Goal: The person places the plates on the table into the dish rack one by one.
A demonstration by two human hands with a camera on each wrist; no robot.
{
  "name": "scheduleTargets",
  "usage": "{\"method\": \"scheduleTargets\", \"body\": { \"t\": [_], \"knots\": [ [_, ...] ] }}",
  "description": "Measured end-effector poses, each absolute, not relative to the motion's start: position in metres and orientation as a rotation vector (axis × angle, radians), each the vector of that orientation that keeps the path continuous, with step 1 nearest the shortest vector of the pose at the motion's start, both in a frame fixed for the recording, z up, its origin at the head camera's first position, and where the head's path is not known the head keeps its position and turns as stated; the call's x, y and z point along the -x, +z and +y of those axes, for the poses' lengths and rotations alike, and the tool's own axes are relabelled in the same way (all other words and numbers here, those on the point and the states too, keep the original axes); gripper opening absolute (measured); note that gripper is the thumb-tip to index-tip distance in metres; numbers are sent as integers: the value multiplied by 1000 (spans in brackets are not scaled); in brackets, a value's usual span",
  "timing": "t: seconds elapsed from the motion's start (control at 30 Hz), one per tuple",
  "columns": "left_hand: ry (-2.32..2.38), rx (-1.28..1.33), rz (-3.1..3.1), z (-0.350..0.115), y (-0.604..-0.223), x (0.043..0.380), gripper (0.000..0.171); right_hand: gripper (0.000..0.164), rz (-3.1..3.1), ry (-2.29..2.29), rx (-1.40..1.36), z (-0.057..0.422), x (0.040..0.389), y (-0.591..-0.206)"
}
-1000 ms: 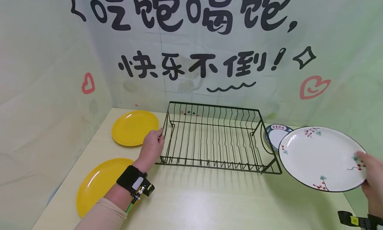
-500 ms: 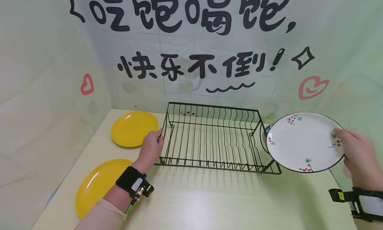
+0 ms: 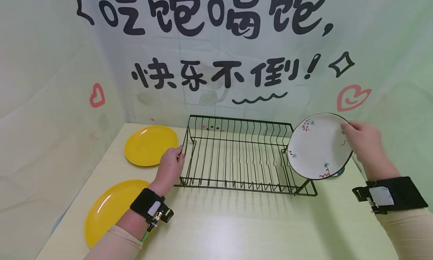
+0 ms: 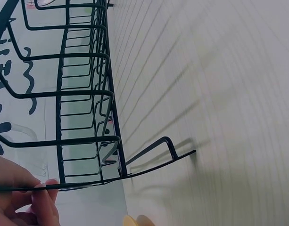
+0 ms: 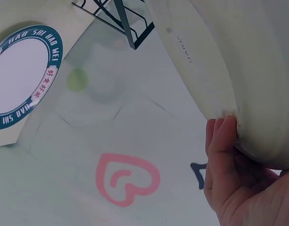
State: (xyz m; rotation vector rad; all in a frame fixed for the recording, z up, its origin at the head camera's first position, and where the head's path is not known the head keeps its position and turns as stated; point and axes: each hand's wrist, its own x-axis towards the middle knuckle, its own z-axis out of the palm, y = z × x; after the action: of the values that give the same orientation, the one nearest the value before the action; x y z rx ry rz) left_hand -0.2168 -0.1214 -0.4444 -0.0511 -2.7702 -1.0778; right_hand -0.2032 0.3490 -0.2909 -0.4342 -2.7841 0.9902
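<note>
A black wire dish rack [image 3: 236, 158] stands on the table near the back wall. My left hand [image 3: 170, 164] pinches the wire at its left end; in the left wrist view the fingers [image 4: 43, 207] close round that wire. On the right, my right hand [image 3: 365, 145] grips the edge of a white plate [image 3: 318, 147] with red and teal flower sprigs and a dark rim. The plate is raised and tilted, overlapping the rack's right end in the head view. Its underside shows in the right wrist view, fingers against it [image 5: 222, 141].
Two yellow plates lie left of the rack, a smaller one [image 3: 150, 145] behind and a larger one [image 3: 108, 211] in front, partly under the left forearm. A blue-rimmed plate [image 5: 21, 75] lies right of the rack, mostly hidden in the head view. Printed cloth [image 3: 209, 94] hangs behind.
My right hand has carried the white plate leftward and up toward the rack's right end, tilting it more upright. It now covers most of the blue-rimmed plate. My left hand stays on the rack.
</note>
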Motion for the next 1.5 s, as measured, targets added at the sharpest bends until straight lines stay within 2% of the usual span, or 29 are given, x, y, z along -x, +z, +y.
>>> {"method": "scheduleTargets", "body": {
  "t": [0.17, 0.5, 0.83, 1.5],
  "knots": [
    [-1079, 49, -2767, -122, -444, 217, 41, 48, -2822, 757, 242, 329, 215, -291],
    [-1062, 46, -2767, -121, -445, 217, 40, 38, -2848, 639, 75, 305, 229, -297],
    [-1083, 27, -2752, -122, -445, 216, 40, 34, -2827, 522, 20, 294, 241, -306],
    [-1070, 64, -2737, -121, -446, 216, 40, 32, -2903, 488, 96, 293, 249, -337]
  ]
}}
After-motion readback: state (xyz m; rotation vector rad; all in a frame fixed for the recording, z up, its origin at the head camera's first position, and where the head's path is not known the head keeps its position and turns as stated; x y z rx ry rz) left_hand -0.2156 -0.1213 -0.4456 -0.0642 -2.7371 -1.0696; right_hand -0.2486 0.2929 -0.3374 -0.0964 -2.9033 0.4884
